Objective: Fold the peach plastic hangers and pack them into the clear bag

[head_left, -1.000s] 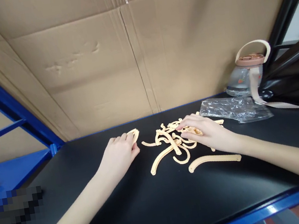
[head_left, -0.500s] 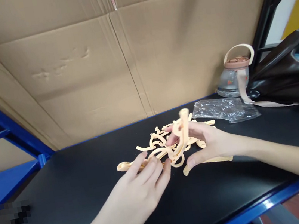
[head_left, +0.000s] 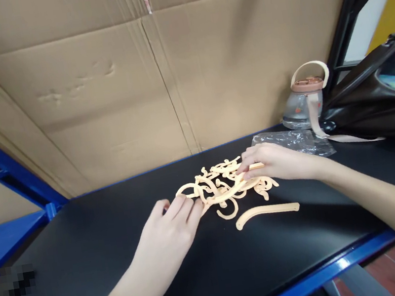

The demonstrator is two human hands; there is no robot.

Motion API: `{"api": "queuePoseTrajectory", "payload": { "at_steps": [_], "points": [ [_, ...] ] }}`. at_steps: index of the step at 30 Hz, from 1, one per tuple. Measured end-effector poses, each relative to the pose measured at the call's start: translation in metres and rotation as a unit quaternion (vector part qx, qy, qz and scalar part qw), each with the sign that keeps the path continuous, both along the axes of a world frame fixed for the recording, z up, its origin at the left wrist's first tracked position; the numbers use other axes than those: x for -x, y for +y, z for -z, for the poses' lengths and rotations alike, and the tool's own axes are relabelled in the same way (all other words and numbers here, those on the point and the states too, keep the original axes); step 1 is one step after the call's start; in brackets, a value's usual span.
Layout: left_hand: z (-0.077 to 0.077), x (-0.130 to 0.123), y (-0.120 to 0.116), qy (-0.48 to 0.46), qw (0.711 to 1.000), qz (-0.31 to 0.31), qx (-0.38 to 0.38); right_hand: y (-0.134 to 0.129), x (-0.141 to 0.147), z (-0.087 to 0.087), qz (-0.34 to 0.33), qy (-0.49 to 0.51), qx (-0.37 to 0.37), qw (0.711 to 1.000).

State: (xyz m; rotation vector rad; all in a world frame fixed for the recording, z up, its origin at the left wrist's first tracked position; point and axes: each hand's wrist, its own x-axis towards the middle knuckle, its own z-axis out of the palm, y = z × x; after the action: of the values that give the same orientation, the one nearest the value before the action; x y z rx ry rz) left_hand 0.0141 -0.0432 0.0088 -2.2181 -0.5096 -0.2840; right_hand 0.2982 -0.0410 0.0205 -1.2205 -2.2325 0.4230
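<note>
Peach plastic hanger parts (head_left: 219, 169), curved arms and hooks, lie in a tangled pile at mid-table. My left hand (head_left: 171, 229) is closed at the pile's left side, its fingertips on a folding hanger (head_left: 225, 195) with a round hook (head_left: 186, 188). My right hand (head_left: 272, 161) pinches the upper right end of that hanger's long arm, over the pile; its fingertips partly cover the grip. One loose curved hanger arm (head_left: 267, 210) rests on the table in front of the pile, apart from both hands.
The black table (head_left: 204, 287) has a blue front edge. Behind it stands a cardboard wall (head_left: 99, 93). A clear plastic bag (head_left: 294, 141) lies behind my right hand. Further right are a strapped water bottle (head_left: 301, 106) and a dark leather bag (head_left: 367, 106). Blue frame bars flank the left.
The hanger, raised upright before, is now lowered and stretched between my hands. My right hand has moved back and off the loose arm, and my left hand has shifted slightly left.
</note>
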Motion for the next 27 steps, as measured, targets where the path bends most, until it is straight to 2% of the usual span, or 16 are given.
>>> {"api": "queuePoseTrajectory", "payload": {
  "at_steps": [2, 4, 5, 7, 9, 12, 15, 17, 18, 21, 23, 24, 26, 27],
  "points": [
    [0.004, -0.001, 0.001, -0.004, 1.000, -0.005, 0.027, -0.001, 0.002, 0.000, 0.021, -0.013, -0.042, 0.999],
    [0.005, -0.002, 0.001, -0.023, 0.999, -0.021, 0.036, -0.001, 0.004, 0.001, 0.050, 0.109, -0.044, 0.992],
    [0.004, -0.002, 0.002, -0.039, 0.998, -0.029, 0.036, 0.000, 0.006, 0.001, 0.062, 0.198, -0.034, 0.978],
    [0.000, -0.001, 0.004, -0.082, 0.995, -0.046, 0.034, 0.001, 0.009, 0.004, 0.073, 0.359, 0.012, 0.930],
    [-0.004, 0.002, 0.006, -0.131, 0.989, -0.060, 0.038, 0.002, 0.013, 0.009, 0.067, 0.454, 0.086, 0.884],
    [-0.009, 0.006, 0.009, -0.196, 0.978, -0.043, 0.050, -0.002, 0.023, 0.017, 0.046, 0.508, 0.185, 0.840],
    [-0.009, 0.003, 0.005, -0.253, 0.964, 0.012, 0.083, -0.012, 0.040, 0.021, 0.013, 0.514, 0.223, 0.828],
    [-0.005, -0.004, -0.001, -0.279, 0.942, 0.031, 0.182, -0.020, 0.052, 0.023, -0.019, 0.510, 0.230, 0.829],
    [-0.001, -0.009, -0.004, -0.281, 0.922, 0.033, 0.264, -0.022, 0.057, 0.023, -0.036, 0.503, 0.235, 0.831],
    [0.009, -0.021, -0.009, -0.253, 0.820, 0.008, 0.513, -0.023, 0.066, 0.027, -0.052, 0.451, 0.263, 0.851],
    [0.014, -0.024, -0.006, -0.252, 0.767, -0.027, 0.589, -0.019, 0.064, 0.029, 0.000, 0.436, 0.227, 0.871],
    [0.016, -0.024, -0.003, -0.258, 0.754, -0.044, 0.603, -0.017, 0.060, 0.030, 0.045, 0.445, 0.169, 0.878],
    [0.018, -0.021, 0.003, -0.272, 0.741, -0.066, 0.611, -0.017, 0.052, 0.029, 0.141, 0.450, -0.018, 0.882],
    [0.018, -0.020, 0.005, -0.273, 0.736, -0.070, 0.616, -0.018, 0.049, 0.029, 0.169, 0.419, -0.120, 0.884]
  ]
}}
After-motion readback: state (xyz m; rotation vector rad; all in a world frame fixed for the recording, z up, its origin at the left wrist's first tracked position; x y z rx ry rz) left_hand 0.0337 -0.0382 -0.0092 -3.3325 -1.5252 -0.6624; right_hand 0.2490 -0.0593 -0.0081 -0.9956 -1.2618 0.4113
